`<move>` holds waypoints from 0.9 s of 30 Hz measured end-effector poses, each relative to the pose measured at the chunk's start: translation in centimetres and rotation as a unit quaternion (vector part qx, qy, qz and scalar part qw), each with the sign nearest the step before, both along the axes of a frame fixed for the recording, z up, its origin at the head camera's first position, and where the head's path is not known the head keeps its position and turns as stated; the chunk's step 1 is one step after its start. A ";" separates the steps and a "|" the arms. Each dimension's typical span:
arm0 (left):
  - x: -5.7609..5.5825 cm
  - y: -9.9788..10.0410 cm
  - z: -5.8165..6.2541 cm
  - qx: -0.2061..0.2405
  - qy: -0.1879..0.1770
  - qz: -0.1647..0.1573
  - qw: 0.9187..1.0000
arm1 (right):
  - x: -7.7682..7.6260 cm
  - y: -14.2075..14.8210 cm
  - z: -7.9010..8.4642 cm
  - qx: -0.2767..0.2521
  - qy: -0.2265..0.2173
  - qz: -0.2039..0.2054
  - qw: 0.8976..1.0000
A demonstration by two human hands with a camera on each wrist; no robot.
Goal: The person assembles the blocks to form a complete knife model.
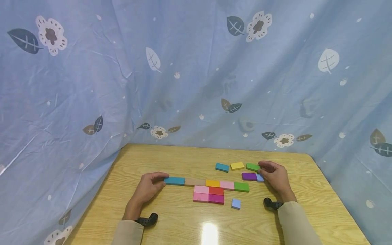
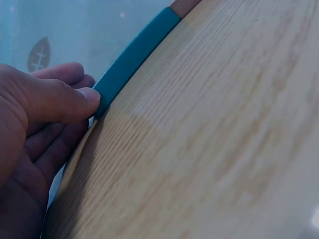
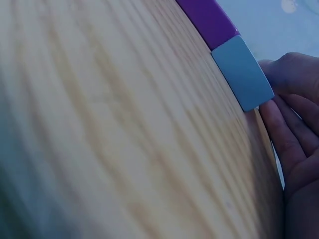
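Note:
My left hand (image 1: 148,186) pinches the left end of a teal block (image 1: 175,181), its thumb (image 2: 88,95) on the near side. That block heads a row continuing with a tan block (image 1: 195,182), an orange block (image 1: 212,183), a pink block (image 1: 227,185) and a green block (image 1: 242,187). At the upper right, my right hand (image 1: 276,177) holds the right end of another green block (image 1: 252,167) between thumb and fingers. Just in front of that hand, a light blue block (image 3: 243,72) abuts a purple block (image 1: 249,176); it partly hides the fingertips in the right wrist view.
Below the row sit a light pink block (image 1: 201,190), a red block (image 1: 216,191), a deeper pink block (image 1: 200,197) and a magenta block (image 1: 216,199). A small light blue block (image 1: 236,203) lies apart. Behind are a blue block (image 1: 222,167) and a yellow block (image 1: 237,166).

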State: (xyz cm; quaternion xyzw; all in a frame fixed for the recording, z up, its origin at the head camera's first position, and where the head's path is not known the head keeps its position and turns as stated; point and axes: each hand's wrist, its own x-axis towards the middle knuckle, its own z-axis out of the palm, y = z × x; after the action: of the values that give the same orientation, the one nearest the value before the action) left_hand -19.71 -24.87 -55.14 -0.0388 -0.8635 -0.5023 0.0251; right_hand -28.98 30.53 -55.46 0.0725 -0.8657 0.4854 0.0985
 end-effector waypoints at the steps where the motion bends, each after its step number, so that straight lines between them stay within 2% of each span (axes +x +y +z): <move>1: 0.0 0.0 0.0 -0.001 -0.001 0.000 1.000 | 0.0 0.0 0.0 0.002 -0.002 0.003 1.000; 7: 0.1 0.0 0.2 -0.006 0.003 0.001 1.000 | 0.0 -0.1 0.1 0.006 -0.008 0.005 1.000; 12: 0.1 0.1 0.1 -0.008 0.003 0.001 1.000 | 0.2 -0.1 0.1 0.010 -0.003 -0.021 1.000; 15: 0.1 0.0 0.0 -0.009 0.004 0.001 1.000 | 0.4 0.0 0.0 -0.025 -0.010 -0.041 0.999; 17: 0.1 0.0 0.0 -0.008 0.006 0.002 1.000 | 0.8 0.2 0.1 -0.072 -0.024 -0.050 0.996; 21: 0.1 0.1 -0.1 -0.005 0.012 -0.001 1.000 | 2.0 0.5 0.2 -0.168 -0.062 -0.078 0.981; 23: 0.0 0.2 -0.1 -0.004 0.015 -0.003 1.000 | 2.8 0.6 0.5 -0.188 -0.069 -0.094 0.975; 27: 0.0 0.1 -0.1 -0.002 0.018 -0.005 1.000 | 5.0 0.6 1.6 -0.191 -0.057 -0.104 0.974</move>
State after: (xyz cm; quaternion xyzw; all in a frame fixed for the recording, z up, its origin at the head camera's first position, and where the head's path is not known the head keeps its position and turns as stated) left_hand -19.69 -24.79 -55.23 -0.0520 -0.8637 -0.4999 0.0385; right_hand -23.99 31.12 -53.85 -0.0657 -0.7637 0.6326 0.1109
